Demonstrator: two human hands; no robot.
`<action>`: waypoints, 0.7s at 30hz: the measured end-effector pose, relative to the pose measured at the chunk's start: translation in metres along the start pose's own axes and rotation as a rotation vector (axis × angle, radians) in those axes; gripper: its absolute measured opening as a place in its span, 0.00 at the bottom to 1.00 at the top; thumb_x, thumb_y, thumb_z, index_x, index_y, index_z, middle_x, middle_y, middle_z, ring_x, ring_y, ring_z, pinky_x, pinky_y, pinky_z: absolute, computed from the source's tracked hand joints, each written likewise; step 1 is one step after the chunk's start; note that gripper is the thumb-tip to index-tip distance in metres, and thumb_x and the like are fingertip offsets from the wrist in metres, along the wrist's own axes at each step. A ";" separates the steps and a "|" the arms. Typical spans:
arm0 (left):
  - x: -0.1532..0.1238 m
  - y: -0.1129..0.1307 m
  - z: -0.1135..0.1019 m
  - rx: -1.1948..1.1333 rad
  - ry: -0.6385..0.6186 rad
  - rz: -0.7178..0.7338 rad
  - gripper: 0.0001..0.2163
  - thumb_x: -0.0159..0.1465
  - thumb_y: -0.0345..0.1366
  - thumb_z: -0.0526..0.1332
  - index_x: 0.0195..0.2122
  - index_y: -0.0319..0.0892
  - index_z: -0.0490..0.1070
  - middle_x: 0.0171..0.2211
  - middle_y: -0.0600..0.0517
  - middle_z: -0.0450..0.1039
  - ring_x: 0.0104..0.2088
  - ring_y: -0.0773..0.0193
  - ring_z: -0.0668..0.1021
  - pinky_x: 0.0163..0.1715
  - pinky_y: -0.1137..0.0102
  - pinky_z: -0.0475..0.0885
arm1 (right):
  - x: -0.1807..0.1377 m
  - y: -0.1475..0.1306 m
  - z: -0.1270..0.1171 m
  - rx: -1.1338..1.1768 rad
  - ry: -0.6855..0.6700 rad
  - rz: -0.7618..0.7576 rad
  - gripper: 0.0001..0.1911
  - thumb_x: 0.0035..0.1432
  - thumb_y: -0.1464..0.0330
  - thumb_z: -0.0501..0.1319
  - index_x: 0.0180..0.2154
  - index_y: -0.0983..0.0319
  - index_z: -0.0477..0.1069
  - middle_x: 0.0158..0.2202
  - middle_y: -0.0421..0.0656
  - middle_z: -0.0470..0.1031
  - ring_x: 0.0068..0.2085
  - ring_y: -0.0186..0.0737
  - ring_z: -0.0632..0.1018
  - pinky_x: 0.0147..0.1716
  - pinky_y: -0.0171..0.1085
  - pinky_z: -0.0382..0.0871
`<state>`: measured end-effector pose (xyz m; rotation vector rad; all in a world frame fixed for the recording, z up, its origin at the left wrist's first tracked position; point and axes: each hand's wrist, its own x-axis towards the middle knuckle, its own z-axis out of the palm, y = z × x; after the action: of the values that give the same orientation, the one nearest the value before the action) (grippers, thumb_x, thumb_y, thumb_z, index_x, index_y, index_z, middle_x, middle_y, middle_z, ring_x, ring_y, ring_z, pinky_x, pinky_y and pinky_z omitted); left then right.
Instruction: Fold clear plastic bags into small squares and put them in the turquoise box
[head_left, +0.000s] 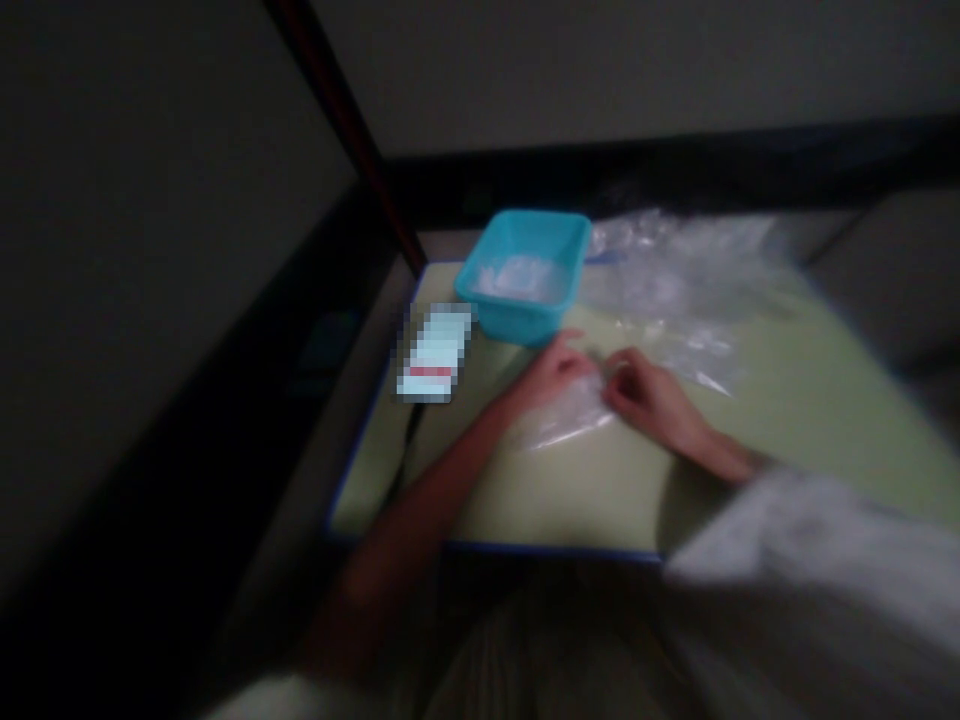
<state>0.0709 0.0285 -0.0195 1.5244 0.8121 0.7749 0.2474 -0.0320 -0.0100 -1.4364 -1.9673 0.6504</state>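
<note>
A clear plastic bag (564, 412) lies low over the table between my two hands. My left hand (556, 368) is at its upper left, with one finger stretched forward and the others curled in on the bag. At the bag's right end, my right hand (646, 398) pinches the edge between thumb and fingers. Just beyond my left hand stands a turquoise plastic basket (517, 322) with whitish, see-through items (521, 278) inside. The picture is dim and blurred, so what the bag holds, if anything, cannot be made out.
More clear plastic bags (667, 270) lie in a loose pile at the back right of the pale yellow-green table (555, 510). A lit phone (436, 352), pixelated, lies at the left with a dark cord (409, 440) below it. The table has a blue edge.
</note>
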 end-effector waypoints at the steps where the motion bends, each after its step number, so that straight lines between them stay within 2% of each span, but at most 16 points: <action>1: 0.000 0.001 0.000 0.005 0.006 0.003 0.19 0.61 0.26 0.57 0.53 0.39 0.57 0.36 0.50 0.75 0.38 0.66 0.76 0.43 0.70 0.67 | 0.000 0.000 0.000 -0.002 0.001 0.004 0.14 0.53 0.68 0.56 0.44 0.61 0.60 0.24 0.38 0.72 0.22 0.37 0.71 0.22 0.33 0.60; 5: 0.000 0.000 0.000 0.029 0.000 -0.001 0.20 0.61 0.28 0.57 0.54 0.39 0.56 0.36 0.50 0.75 0.37 0.65 0.75 0.40 0.70 0.68 | -0.001 0.001 0.001 -0.024 0.007 0.017 0.15 0.53 0.69 0.55 0.45 0.61 0.59 0.24 0.39 0.72 0.23 0.37 0.71 0.23 0.34 0.60; 11: -0.002 -0.008 0.003 0.114 0.008 0.087 0.20 0.61 0.27 0.56 0.55 0.40 0.57 0.36 0.50 0.74 0.39 0.65 0.76 0.43 0.68 0.67 | -0.003 -0.002 -0.001 -0.090 0.034 0.045 0.16 0.52 0.70 0.55 0.45 0.61 0.60 0.25 0.39 0.73 0.23 0.38 0.71 0.23 0.34 0.60; 17: -0.004 -0.006 0.001 0.298 0.058 0.160 0.19 0.62 0.26 0.54 0.54 0.38 0.58 0.34 0.51 0.73 0.37 0.66 0.75 0.41 0.69 0.69 | -0.003 -0.003 -0.003 -0.179 0.089 0.026 0.12 0.50 0.72 0.55 0.39 0.61 0.62 0.24 0.39 0.71 0.22 0.37 0.70 0.22 0.33 0.58; 21: -0.011 0.008 0.003 0.552 0.103 0.233 0.14 0.61 0.25 0.54 0.49 0.37 0.64 0.40 0.47 0.74 0.41 0.63 0.74 0.45 0.67 0.69 | -0.002 -0.001 -0.002 -0.213 0.087 -0.007 0.08 0.50 0.72 0.55 0.36 0.60 0.62 0.22 0.38 0.69 0.22 0.37 0.69 0.22 0.33 0.57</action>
<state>0.0678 0.0168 -0.0122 2.1125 0.9881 0.8457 0.2487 -0.0337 -0.0078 -1.5545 -2.0207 0.3764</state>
